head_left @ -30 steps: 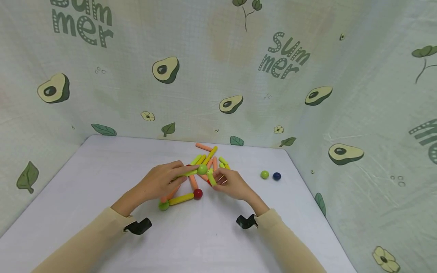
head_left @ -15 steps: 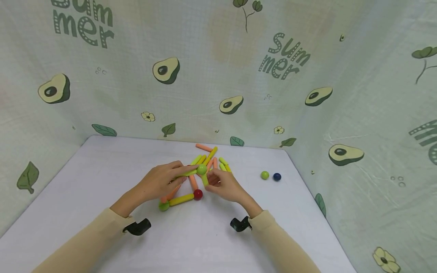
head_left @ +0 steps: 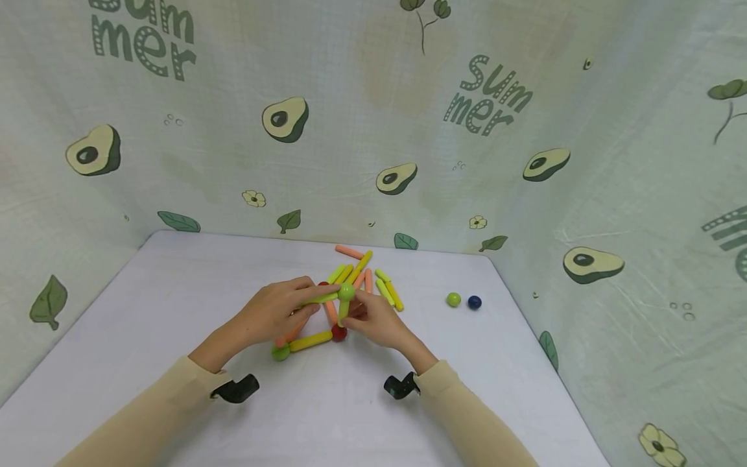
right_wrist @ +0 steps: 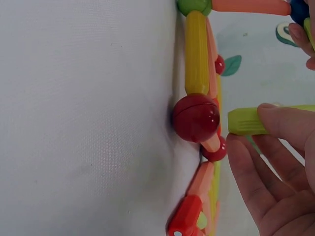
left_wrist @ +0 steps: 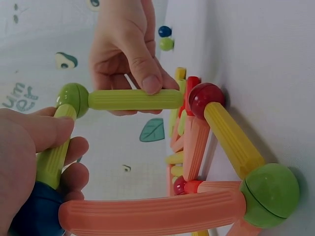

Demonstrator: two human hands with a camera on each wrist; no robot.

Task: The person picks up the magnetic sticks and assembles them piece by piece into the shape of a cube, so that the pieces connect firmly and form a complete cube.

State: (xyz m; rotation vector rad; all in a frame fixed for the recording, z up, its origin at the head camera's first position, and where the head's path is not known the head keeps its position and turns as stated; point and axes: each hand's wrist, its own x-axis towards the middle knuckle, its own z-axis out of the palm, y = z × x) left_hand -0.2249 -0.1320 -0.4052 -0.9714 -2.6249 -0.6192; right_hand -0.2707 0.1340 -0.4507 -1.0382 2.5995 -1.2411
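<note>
My left hand (head_left: 279, 306) pinches a light green rod (left_wrist: 55, 157) that joins a green ball (left_wrist: 73, 99) to a dark blue ball (left_wrist: 37, 211). From the blue ball an orange rod (left_wrist: 152, 215) runs to a green ball (left_wrist: 270, 195) on the table. With thumb and fingers, my right hand (head_left: 376, 319) grips a second light green rod (left_wrist: 133, 100), one end at the upper green ball. Its free end is just above a red ball (right_wrist: 196, 118), a small gap between them. A yellow rod (right_wrist: 197, 54) links that red ball to the lower green ball.
Behind the hands lie loose rods, among them a yellow one (head_left: 394, 296) and an orange one (head_left: 349, 251). A green ball (head_left: 453, 299) and a dark blue ball (head_left: 474, 302) sit to the right on the white table (head_left: 467, 389). A printed cloth hangs behind.
My right hand has moved left with its light green rod, which now hangs from the green ball above the red ball. My left hand has stayed nearly still.
</note>
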